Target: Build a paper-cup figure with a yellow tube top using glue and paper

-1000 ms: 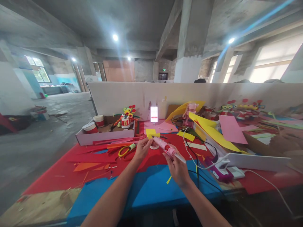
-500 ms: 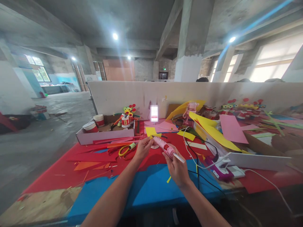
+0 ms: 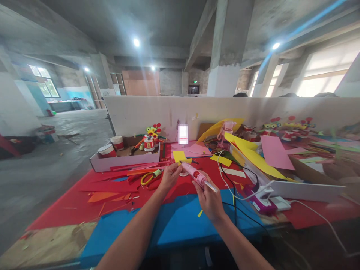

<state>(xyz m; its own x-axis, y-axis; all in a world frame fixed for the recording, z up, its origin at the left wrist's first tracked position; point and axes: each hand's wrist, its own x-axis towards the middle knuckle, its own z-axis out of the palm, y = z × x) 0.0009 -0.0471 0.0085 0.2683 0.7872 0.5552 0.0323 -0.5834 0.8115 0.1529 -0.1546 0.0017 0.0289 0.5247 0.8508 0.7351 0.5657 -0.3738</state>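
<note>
In my right hand is a pink hot glue gun, with a pale glue stick poking out of its back end. Its tip points away from me, up and left, beside the fingers of my left hand. Those left fingers are pinched together at the tip; what they hold is too small and hidden to make out. Partly covered below the glue gun is a small white round thing. Yellow paper lies just beyond the fingertips. Yellow-handled scissors rest left of my left hand.
A shallow box with paper cups and a decorated cup figure stands at back left. Pink and yellow sheets lean at the right. Cords run to a purple power strip. A white partition closes off the back. Blue paper covers the front edge.
Hardly anything differs. My right hand and the glue gun's back end have shifted very slightly left; the left hand stays at the tip.
</note>
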